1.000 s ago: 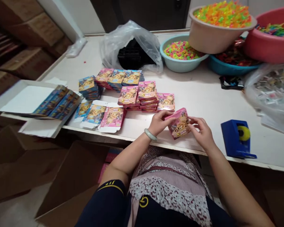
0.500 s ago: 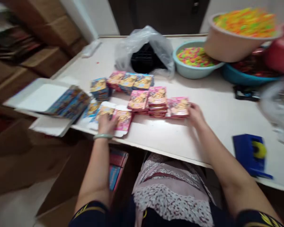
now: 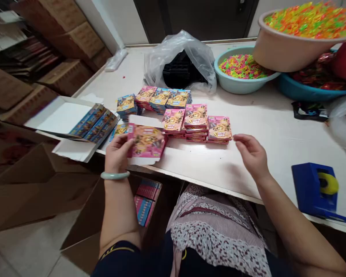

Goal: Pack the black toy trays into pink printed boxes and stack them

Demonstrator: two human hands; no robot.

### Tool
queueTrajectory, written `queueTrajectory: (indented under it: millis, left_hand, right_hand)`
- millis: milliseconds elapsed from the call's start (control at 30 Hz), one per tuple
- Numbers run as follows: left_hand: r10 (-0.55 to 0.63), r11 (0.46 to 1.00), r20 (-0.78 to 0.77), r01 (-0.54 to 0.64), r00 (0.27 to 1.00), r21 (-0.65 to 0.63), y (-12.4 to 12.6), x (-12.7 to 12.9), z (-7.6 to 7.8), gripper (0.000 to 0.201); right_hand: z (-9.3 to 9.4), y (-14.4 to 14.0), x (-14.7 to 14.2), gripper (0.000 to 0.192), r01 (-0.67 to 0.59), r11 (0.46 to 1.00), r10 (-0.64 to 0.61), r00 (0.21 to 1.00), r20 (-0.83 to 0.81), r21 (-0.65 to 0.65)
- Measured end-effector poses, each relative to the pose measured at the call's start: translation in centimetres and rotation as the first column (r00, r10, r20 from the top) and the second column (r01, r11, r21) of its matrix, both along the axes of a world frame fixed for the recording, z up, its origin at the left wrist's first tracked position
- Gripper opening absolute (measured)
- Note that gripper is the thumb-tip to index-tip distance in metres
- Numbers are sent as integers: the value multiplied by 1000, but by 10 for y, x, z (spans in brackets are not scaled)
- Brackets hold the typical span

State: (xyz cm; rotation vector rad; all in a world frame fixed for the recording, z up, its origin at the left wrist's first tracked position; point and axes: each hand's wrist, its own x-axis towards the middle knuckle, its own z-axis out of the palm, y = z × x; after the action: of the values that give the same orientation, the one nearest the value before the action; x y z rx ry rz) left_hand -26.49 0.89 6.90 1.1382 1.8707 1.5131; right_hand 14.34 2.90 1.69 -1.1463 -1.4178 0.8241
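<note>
I see a pink flat carton printed with a yellow-brown cartoon figure, beside stacks of pink boxes and blue boxes bearing the same print. A pale green bangle circles my left wrist, above a white apron speckled with maroon. The table is cream, the tape dispenser blue with a yellow roll, and the beige basin and light blue basin hold neon orange, green and pink bits.

I am holding a flat, unfolded pink carton blank with cartoon print, tilted slightly, just left of the pink box stacks.
</note>
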Motion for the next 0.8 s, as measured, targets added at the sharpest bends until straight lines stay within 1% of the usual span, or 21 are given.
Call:
queueTrajectory:
  millis: [33, 67, 100, 133, 167, 200, 267, 300, 333, 400, 467, 500, 533, 567, 600, 633, 667, 700, 733, 767, 800]
  left_hand:
    - [-129, 992, 12, 129, 992, -3, -6, 23, 5, 34]
    - [-267, 964, -10, 266, 964, -19, -10, 50, 8, 30]
    - [-394, 919, -46, 394, 918, -27, -12, 77, 7, 26]
    - [-483, 875, -85, 484, 871, -13, -12, 103, 4, 22]
    - [-568, 822, -101, 570, 817, -11, -12, 128, 0, 19]
    - [-628, 775, -123, 632, 769, -6, -10, 150, -5, 16]
    - [-671, 725, -198, 688, 715, 26, -5, 182, -13, 12]
    - [-666, 716, -245, 696, 704, 53, -3, 193, -16, 11]
    - [-659, 704, -294, 705, 692, 82, -2, 201, -18, 12]
    - [-670, 648, -383, 752, 636, 115, -2, 213, -21, 17]
    - [-681, 580, -504, 811, 531, 71, -5, 221, -23, 21]
    - [-672, 561, -575, 828, 466, 16, -7, 224, -25, 24]
    - [-650, 560, -643, 827, 404, -47, -9, 228, -26, 30]
    - [-625, 575, -698, 811, 351, -107, -11, 230, -28, 37]
    - [-608, 588, -732, 794, 307, -156, -12, 232, -31, 44]
    - [-605, 597, -745, 779, 281, -191, -13, 233, -33, 47]
    - [-616, 597, -738, 774, 275, -209, -13, 233, -36, 46]
    - [-636, 592, -715, 778, 290, -211, -12, 231, -38, 43]
    - [-660, 589, -676, 784, 327, -196, -11, 229, -40, 41]
    - [-681, 596, -621, 787, 389, -160, -10, 226, -42, 39]
    - [-696, 615, -542, 781, 471, -111, -8, 224, -45, 38]
  right_hand:
    - [13, -12, -8, 20, -119, 990, 114, 991, 70, 73]
    - [24, -22, -17, 19, -227, 965, 207, 967, 152, 130]
    - [33, -29, -25, 21, -303, 939, 260, 936, 238, 164]
    - [38, -33, -31, 24, -335, 925, 269, 911, 312, 181]
    - [40, -35, -36, 28, -321, 928, 237, 901, 364, 190]
    - [39, -35, -38, 31, -271, 943, 179, 902, 394, 192]
    - [33, -33, -33, 31, -141, 977, 70, 919, 387, 158]
    - [29, -31, -27, 30, -103, 989, 58, 933, 354, 110]
    - [25, -30, -20, 27, -97, 994, 78, 946, 315, 45]
    - [18, -28, -3, 22, -138, 985, 159, 956, 246, -104]
    - [13, -27, 12, 23, -173, 958, 219, 957, 190, -229]
    - [11, -26, 18, 25, -180, 943, 230, 960, 157, -278]
    - [9, -26, 22, 27, -191, 927, 237, 965, 109, -322]
    - [7, -25, 25, 30, -213, 909, 247, 967, 53, -359]
    - [7, -25, 27, 33, -242, 891, 262, 965, 2, -384]
    - [7, -26, 28, 35, -269, 879, 280, 960, -32, -394]
    - [7, -27, 27, 35, -286, 878, 295, 955, -35, -383]
    - [9, -29, 26, 35, -279, 897, 294, 956, -7, -343]
    - [10, -32, 25, 34, -236, 932, 258, 965, 46, -274]
    - [10, -35, 25, 33, -152, 971, 173, 979, 108, -182]
    - [10, -39, 24, 35, -38, 996, 51, 986, 160, -85]
